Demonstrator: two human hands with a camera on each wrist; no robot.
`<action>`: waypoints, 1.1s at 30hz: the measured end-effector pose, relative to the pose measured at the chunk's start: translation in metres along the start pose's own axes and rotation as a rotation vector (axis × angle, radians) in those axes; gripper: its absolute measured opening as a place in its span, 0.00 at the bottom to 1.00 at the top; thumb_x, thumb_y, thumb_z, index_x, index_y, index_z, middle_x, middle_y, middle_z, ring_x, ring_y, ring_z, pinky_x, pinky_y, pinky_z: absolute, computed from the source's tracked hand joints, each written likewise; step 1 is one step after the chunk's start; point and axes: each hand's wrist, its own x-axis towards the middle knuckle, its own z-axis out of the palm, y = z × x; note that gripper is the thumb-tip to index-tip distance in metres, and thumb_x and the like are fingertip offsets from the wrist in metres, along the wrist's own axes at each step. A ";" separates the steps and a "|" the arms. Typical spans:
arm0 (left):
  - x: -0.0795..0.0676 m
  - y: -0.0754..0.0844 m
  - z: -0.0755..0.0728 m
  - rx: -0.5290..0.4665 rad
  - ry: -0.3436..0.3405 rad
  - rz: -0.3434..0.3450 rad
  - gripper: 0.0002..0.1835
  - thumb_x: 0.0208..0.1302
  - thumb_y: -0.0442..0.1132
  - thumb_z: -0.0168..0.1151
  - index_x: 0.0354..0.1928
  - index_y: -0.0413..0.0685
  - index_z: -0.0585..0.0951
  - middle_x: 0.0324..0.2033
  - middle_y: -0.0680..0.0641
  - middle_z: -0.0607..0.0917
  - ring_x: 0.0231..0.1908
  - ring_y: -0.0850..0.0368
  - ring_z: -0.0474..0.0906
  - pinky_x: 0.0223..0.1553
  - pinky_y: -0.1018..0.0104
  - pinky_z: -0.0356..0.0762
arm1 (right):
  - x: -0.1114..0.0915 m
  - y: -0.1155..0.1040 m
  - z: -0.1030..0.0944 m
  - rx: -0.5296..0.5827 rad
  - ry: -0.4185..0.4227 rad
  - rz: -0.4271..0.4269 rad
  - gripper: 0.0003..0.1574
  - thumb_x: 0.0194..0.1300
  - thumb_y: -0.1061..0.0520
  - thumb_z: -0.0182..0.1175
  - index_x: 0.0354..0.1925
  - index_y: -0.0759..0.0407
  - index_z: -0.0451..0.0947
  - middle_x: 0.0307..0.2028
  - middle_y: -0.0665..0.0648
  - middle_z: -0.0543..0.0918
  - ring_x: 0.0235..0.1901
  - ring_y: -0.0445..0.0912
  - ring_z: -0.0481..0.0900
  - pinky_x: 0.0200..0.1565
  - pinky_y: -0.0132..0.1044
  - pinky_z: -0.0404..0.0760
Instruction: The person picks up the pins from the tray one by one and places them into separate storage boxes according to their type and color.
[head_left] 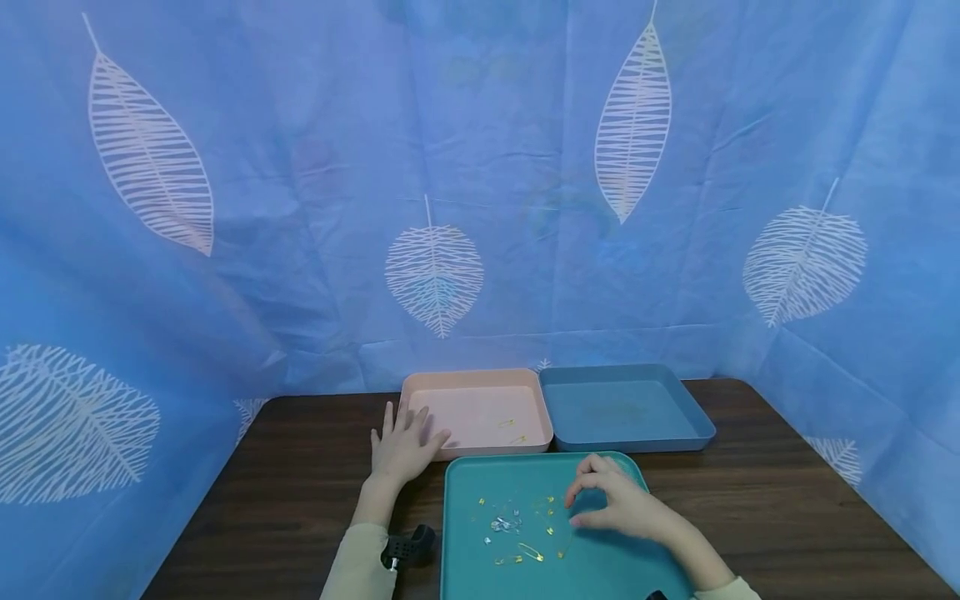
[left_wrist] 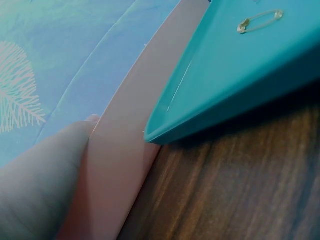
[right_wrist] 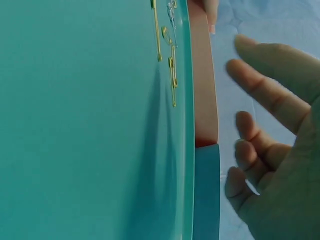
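My left hand (head_left: pixel 402 454) rests at the left rim of the pink tray (head_left: pixel 459 408), fingers spread and straight. In the left wrist view, its thumb (left_wrist: pixel 55 162) lies against that tray's wall. My right hand (head_left: pixel 618 502) hovers above the right half of the teal tray (head_left: pixel 600 571), fingers loosely bent, nothing between them. Left of it, several gold safety pins (head_left: pixel 531 552) are scattered on the teal tray around a small pile of silver safety pins (head_left: pixel 506 525). The right wrist view also shows gold safety pins (right_wrist: pixel 173 75) near the rim. Two gold pins (head_left: pixel 519 439) lie inside the pink tray.
A blue tray (head_left: pixel 630 408) stands at the back right beside the pink one. All the trays sit on a dark wooden table (head_left: pixel 300 500). Behind hangs a blue cloth (head_left: pixel 525 275) with white leaf prints. A black wrist strap (head_left: pixel 408 546) circles the left wrist.
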 end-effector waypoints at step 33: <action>0.002 0.000 0.001 0.011 -0.021 -0.006 0.42 0.63 0.72 0.49 0.73 0.58 0.63 0.77 0.43 0.50 0.77 0.36 0.36 0.66 0.24 0.44 | -0.003 -0.014 0.021 0.113 -0.202 0.224 0.09 0.55 0.54 0.71 0.34 0.46 0.80 0.38 0.48 0.72 0.40 0.41 0.62 0.42 0.33 0.65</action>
